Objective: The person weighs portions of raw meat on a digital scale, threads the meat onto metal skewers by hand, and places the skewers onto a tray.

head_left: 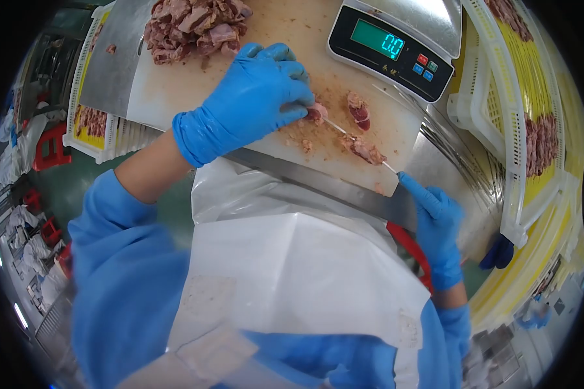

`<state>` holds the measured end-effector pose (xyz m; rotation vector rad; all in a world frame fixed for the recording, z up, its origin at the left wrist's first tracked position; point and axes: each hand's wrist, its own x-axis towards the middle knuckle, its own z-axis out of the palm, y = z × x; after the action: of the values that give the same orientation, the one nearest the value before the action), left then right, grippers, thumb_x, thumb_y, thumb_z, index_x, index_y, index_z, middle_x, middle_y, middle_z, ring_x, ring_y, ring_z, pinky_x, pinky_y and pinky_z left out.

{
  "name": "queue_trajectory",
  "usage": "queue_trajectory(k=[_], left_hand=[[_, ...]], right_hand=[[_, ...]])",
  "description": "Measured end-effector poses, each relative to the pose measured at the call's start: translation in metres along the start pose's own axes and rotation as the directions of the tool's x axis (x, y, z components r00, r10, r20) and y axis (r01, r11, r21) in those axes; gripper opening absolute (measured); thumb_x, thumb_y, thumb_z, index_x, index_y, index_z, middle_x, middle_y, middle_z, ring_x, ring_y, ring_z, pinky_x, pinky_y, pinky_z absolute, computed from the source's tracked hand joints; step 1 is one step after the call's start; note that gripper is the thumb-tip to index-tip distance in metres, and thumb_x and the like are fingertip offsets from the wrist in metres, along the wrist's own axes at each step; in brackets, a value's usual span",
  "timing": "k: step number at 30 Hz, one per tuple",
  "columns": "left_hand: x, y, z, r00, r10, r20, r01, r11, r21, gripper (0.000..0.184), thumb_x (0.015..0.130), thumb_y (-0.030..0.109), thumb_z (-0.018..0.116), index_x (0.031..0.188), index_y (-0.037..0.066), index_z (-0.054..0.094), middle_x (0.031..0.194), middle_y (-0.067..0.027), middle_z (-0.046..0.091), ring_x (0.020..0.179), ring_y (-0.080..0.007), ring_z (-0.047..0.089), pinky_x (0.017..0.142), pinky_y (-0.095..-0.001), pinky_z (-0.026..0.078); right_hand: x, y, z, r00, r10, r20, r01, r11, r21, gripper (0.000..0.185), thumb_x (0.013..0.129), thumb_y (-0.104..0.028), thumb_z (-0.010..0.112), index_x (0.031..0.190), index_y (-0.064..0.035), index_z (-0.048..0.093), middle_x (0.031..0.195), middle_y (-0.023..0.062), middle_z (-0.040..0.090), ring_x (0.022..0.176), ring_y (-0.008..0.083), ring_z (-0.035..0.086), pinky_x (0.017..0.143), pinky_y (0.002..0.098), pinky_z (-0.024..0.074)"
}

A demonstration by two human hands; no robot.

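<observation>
A white skewer (336, 125) lies slanted just over the cutting board (399, 123), with a piece of meat (365, 150) threaded on its middle. My right hand (437, 217), in a blue glove, grips the skewer's lower end at the board's corner. At the other end, my left hand (256, 97), gloved too, pinches a second meat piece (316, 113) against the skewer; the fingers partly hide it, so how far the skewer goes in does not show. A loose meat piece (359, 111) rests on the board close to the skewer.
A heap of cut meat (198, 29) sits at the board's back left. Behind the board stands a digital scale (392, 48) reading 0.0. Several bare skewers (464, 159) lie to the right, beside a white crate (509, 97) of filled skewers. Another crate (100, 136) is at left.
</observation>
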<state>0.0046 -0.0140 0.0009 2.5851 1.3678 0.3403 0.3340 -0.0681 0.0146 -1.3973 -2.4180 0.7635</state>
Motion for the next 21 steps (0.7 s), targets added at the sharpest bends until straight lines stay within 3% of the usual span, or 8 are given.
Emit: queue_trajectory(k=[7,11,13,17,19,21], left_hand=[[0.001,-0.009,0.006,0.992,0.124,-0.011,-0.125,0.989,-0.079,0.012,0.075,0.025,0.066,0.085,0.020,0.070,0.091,0.0051,0.060,0.098,-0.0167,0.049,0.084,-0.0354,0.034],[0.004,-0.008,0.001,0.989,0.144,0.012,-0.142,0.984,-0.107,0.015,0.072,0.024,0.070,0.085,0.017,0.069,0.091,0.0043,0.061,0.096,-0.0183,0.051,0.086,-0.0368,0.036],[0.007,-0.004,-0.005,0.984,0.113,0.138,-0.105,0.992,-0.063,0.014,0.073,0.025,0.069,0.085,0.016,0.070,0.091,0.0042,0.061,0.096,-0.0190,0.051,0.086,-0.0370,0.036],[0.038,0.014,-0.008,0.979,0.193,0.064,-0.178,0.965,-0.190,0.015,0.074,0.025,0.068,0.086,0.017,0.068,0.093,0.0031,0.061,0.095,-0.0196,0.052,0.087,-0.0370,0.036],[0.055,0.023,0.002,0.980,0.195,0.022,-0.195,0.981,-0.012,0.016,0.075,0.026,0.068,0.088,0.017,0.066,0.094,0.0022,0.060,0.096,-0.0206,0.052,0.088,-0.0371,0.036],[0.048,0.021,0.007,0.969,0.235,0.073,-0.232,0.972,-0.049,0.016,0.075,0.027,0.068,0.088,0.018,0.065,0.095,0.0029,0.060,0.097,-0.0204,0.051,0.089,-0.0373,0.036]], right_hand=[[0.018,-0.001,0.021,0.993,-0.108,0.041,0.111,0.992,-0.062,0.059,0.070,0.004,0.055,0.121,-0.0246,0.060,0.063,0.0070,0.047,0.053,0.0213,0.051,0.051,0.0316,0.0448],[0.052,-0.025,0.038,0.989,-0.145,0.000,0.145,0.989,-0.023,0.060,0.070,0.003,0.054,0.122,-0.0262,0.059,0.065,0.0063,0.048,0.054,0.0220,0.052,0.051,0.0338,0.0449],[0.058,-0.035,0.044,0.984,-0.178,0.022,0.179,0.964,-0.195,0.061,0.068,0.003,0.054,0.122,-0.0259,0.059,0.066,0.0062,0.049,0.054,0.0223,0.052,0.050,0.0350,0.0452],[0.018,-0.025,0.027,0.991,-0.117,0.059,0.124,0.985,-0.117,0.062,0.067,0.003,0.053,0.122,-0.0252,0.059,0.065,0.0063,0.049,0.052,0.0223,0.050,0.049,0.0339,0.0440],[-0.018,-0.012,0.019,0.999,-0.017,-0.028,0.013,0.990,-0.137,0.061,0.066,0.004,0.054,0.120,-0.0232,0.062,0.064,0.0063,0.048,0.050,0.0219,0.048,0.048,0.0333,0.0419],[-0.051,-0.008,0.009,0.996,0.067,-0.066,-0.075,0.990,-0.122,0.060,0.065,0.005,0.054,0.118,-0.0224,0.063,0.062,0.0064,0.047,0.050,0.0220,0.047,0.048,0.0333,0.0406]])
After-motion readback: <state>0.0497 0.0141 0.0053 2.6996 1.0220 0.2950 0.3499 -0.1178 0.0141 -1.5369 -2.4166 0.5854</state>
